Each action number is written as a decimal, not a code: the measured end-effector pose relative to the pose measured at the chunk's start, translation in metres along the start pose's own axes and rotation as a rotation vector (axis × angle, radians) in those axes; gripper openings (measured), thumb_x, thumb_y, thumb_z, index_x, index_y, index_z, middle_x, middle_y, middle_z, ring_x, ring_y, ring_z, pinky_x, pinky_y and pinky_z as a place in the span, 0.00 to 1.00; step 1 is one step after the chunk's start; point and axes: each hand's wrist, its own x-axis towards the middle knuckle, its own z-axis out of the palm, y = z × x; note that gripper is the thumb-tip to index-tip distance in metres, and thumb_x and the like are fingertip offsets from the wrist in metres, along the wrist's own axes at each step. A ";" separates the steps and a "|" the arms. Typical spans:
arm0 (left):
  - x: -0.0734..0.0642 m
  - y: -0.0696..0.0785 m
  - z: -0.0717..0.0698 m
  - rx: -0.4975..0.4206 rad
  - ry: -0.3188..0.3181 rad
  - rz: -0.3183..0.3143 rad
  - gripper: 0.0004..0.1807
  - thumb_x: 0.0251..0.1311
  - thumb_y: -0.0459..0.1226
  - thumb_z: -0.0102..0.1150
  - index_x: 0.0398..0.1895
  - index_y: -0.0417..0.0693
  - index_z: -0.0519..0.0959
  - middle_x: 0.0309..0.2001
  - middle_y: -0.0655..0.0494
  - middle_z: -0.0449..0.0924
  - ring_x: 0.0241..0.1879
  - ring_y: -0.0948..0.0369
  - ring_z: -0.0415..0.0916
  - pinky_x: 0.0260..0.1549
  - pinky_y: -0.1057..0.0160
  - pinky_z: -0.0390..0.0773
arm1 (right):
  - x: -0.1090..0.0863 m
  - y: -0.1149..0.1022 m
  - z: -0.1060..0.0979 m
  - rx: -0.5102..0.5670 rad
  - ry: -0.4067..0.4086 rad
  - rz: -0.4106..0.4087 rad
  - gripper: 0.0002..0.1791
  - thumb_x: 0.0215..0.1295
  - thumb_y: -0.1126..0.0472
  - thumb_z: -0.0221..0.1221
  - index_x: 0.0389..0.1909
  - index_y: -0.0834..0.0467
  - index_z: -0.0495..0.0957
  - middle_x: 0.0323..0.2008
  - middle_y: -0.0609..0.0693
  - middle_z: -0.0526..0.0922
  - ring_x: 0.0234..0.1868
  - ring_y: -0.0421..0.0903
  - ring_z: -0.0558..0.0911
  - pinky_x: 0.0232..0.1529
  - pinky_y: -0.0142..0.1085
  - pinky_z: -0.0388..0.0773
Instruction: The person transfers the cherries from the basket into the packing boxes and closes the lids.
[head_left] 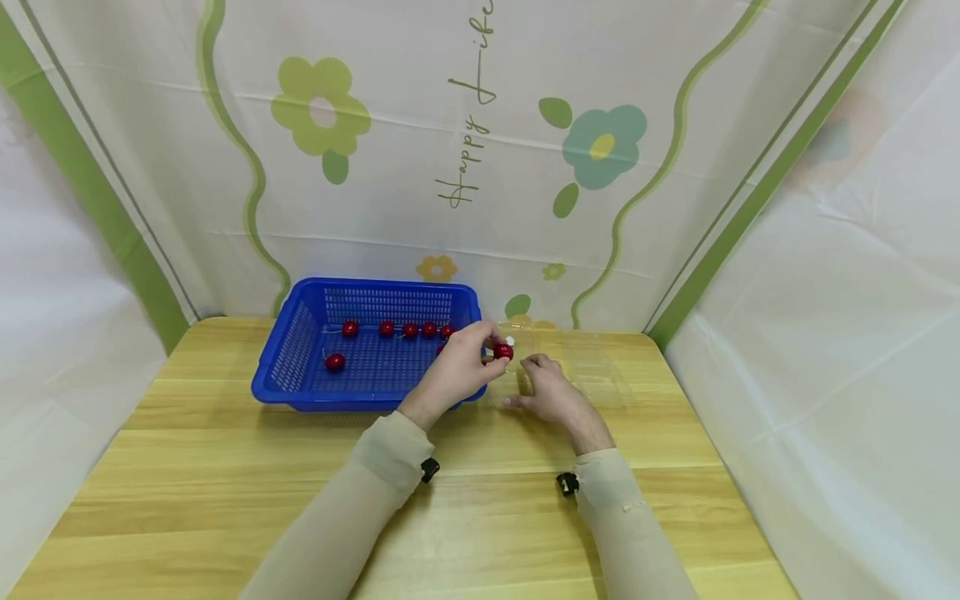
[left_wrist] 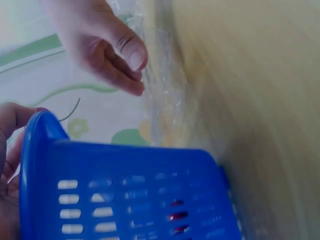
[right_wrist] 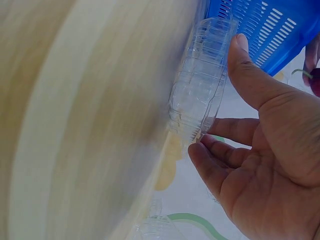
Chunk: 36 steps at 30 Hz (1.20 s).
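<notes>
My left hand [head_left: 461, 367] pinches a red cherry [head_left: 503, 352] between thumb and fingertips, just past the right rim of the blue basket [head_left: 367, 400]. The cherry's green stem shows in the right wrist view. My right hand [head_left: 557, 396] holds a clear plastic box [right_wrist: 200, 75], thumb along its near rim and fingertips at its end. The box stands on the table right beside the basket. Several more cherries [head_left: 335, 362] lie inside the basket, some of them partly hidden behind my left hand.
Another clear plastic container [head_left: 596, 367] lies on the wooden table [head_left: 480, 517], to the right of my right hand. A white flowered curtain [head_left: 420, 167] hangs along the table's back edge, and white sheets [head_left: 840, 333] close in both sides.
</notes>
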 end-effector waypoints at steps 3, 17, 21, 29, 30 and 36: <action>0.005 0.001 0.007 0.007 -0.019 -0.004 0.13 0.79 0.34 0.75 0.61 0.47 0.86 0.62 0.49 0.89 0.64 0.52 0.92 0.61 0.53 0.96 | 0.000 0.000 0.000 0.005 0.009 -0.010 0.49 0.79 0.46 0.78 0.88 0.69 0.70 0.86 0.70 0.70 0.87 0.71 0.72 0.88 0.67 0.75; 0.027 0.006 0.030 0.197 -0.066 0.073 0.09 0.81 0.34 0.73 0.56 0.46 0.83 0.56 0.49 0.88 0.58 0.53 0.91 0.58 0.56 0.95 | 0.001 0.006 -0.001 0.025 0.032 -0.052 0.48 0.76 0.52 0.80 0.89 0.60 0.71 0.83 0.72 0.73 0.83 0.74 0.74 0.86 0.69 0.76; 0.028 0.006 0.029 0.290 -0.067 0.073 0.09 0.81 0.35 0.74 0.55 0.46 0.84 0.53 0.50 0.88 0.51 0.55 0.89 0.53 0.58 0.94 | 0.003 0.006 -0.002 0.017 0.026 -0.053 0.46 0.77 0.50 0.80 0.88 0.63 0.73 0.84 0.72 0.72 0.84 0.74 0.74 0.87 0.68 0.75; 0.028 0.002 0.021 0.433 -0.093 0.019 0.11 0.81 0.36 0.74 0.57 0.44 0.84 0.52 0.49 0.89 0.50 0.54 0.90 0.53 0.56 0.95 | 0.005 0.006 -0.001 0.013 0.004 -0.016 0.50 0.79 0.46 0.78 0.88 0.69 0.69 0.88 0.71 0.69 0.88 0.71 0.71 0.90 0.66 0.72; 0.028 0.001 0.020 0.445 -0.098 0.014 0.11 0.81 0.36 0.74 0.58 0.44 0.84 0.53 0.48 0.89 0.50 0.53 0.90 0.54 0.56 0.95 | 0.005 0.006 -0.001 0.012 0.002 -0.011 0.50 0.79 0.46 0.78 0.88 0.70 0.68 0.88 0.70 0.68 0.88 0.71 0.71 0.90 0.66 0.72; 0.038 -0.020 0.030 0.520 -0.128 0.055 0.10 0.79 0.37 0.77 0.51 0.44 0.85 0.45 0.49 0.90 0.43 0.54 0.89 0.44 0.52 0.95 | 0.004 0.007 0.000 0.020 -0.010 -0.001 0.51 0.79 0.46 0.78 0.89 0.70 0.68 0.88 0.70 0.67 0.89 0.71 0.69 0.91 0.65 0.70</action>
